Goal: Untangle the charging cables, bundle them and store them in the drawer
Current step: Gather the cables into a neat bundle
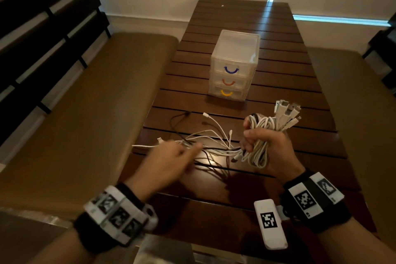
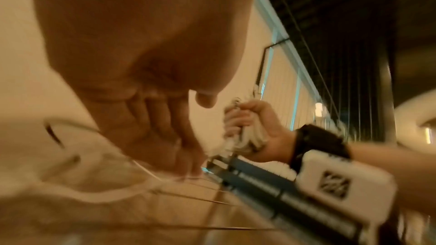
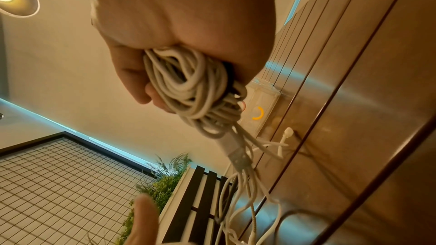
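The right hand [image 1: 271, 146] is raised over the desk [image 1: 278, 100], its fingers curled tight round a coil [image 1: 260, 135] of white cables. A fan of plugs [image 1: 287, 111] sticks up out of the coil toward the far side of the desk. From the underside of the fist the loose ends [image 1: 203, 135] of the cables trail leftward and lie spread on the slats, white ones mixed with a black one [image 1: 176, 120].

The left hand [image 1: 169, 158] hovers low over those loose ends, blurred, its fingers stretched out and relaxed; whether it touches a cable cannot be told.

Beyond the cables, mid-desk, stands a clear drawer unit [image 1: 233, 66] with three drawers, all pushed in: blue handle on top, red in the middle, yellow at the bottom. A bench [image 1: 85, 113] runs along the left of the desk.
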Demonstrator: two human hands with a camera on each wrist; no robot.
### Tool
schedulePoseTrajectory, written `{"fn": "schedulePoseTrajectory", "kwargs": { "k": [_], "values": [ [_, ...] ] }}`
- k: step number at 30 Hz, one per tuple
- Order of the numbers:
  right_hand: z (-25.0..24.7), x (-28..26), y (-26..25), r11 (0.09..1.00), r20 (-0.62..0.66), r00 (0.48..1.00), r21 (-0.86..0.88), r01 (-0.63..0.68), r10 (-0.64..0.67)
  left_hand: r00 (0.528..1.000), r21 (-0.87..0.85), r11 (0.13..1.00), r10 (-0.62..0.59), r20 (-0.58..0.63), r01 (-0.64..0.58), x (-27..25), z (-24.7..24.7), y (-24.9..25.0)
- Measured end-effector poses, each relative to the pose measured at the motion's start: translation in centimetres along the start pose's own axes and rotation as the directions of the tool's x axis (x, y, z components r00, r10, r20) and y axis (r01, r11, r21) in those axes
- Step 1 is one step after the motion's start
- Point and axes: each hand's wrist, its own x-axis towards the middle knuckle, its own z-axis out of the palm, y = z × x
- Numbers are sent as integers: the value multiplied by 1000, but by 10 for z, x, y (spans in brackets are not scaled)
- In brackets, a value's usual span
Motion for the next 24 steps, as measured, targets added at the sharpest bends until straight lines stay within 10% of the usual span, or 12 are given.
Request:
{"fn": "schedulePoseTrajectory", "kwargs": {
  "k": [2,4,7,9,14,24],
  "values": [
    [4,-5,-1,1000,30,1000,5,-3,3,928,-348,907,-105,358,237,-2,41,16],
    [6,-12,-1,999,64,998,29,-27,25,839,-636,623,-60,541,455,3,70,29],
    [6,-19,3,985,135,983,98,-140,127,873,-866,157,48,486,474,17,86,40],
    [6,-22,8,966,146,971,148,-211,190,919,-920,-6,-44,393,393,28,82,43],
    [8,-30,11,969,79,969,62,-241,236,889,-960,-162,-366,274,229,49,56,35],
    [19,-17,6,967,42,987,-211,-140,152,902,-978,-43,-379,205,205,38,56,40]
  ]
}}
